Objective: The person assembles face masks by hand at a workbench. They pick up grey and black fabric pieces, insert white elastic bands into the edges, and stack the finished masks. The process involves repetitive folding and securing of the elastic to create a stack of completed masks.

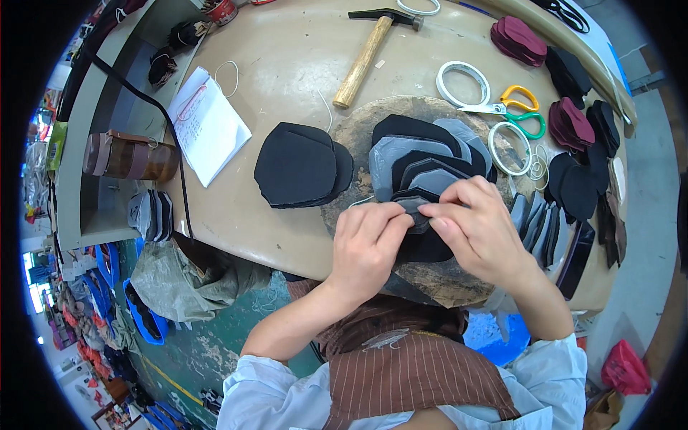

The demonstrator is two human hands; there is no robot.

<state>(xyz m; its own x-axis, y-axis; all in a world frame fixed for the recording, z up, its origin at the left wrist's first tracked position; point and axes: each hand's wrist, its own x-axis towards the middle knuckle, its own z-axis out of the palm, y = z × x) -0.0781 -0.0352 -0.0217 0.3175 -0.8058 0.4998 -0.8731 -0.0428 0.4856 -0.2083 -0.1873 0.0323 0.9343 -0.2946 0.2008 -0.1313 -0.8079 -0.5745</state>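
Observation:
My left hand [364,247] and my right hand [484,226] meet over a worn round board [347,130], fingertips pinched together. Between them is a small grey and black cut piece [411,205], gripped from both sides and partly covered by my fingers. Just beyond it, overlapping black and grey cut pieces [416,147] lie fanned out on the board. A black piece [423,247] shows below my fingers. To the left, a neat pile of black cut pieces [297,166] rests partly on the board's edge.
Beyond the board lie a hammer [364,63], tape rolls [444,92] and scissors [539,123]. Maroon pieces [517,41] and more black and grey pieces line the right side. A notepad [208,136] and brown bottle [132,156] stand left, near a black cable [179,154].

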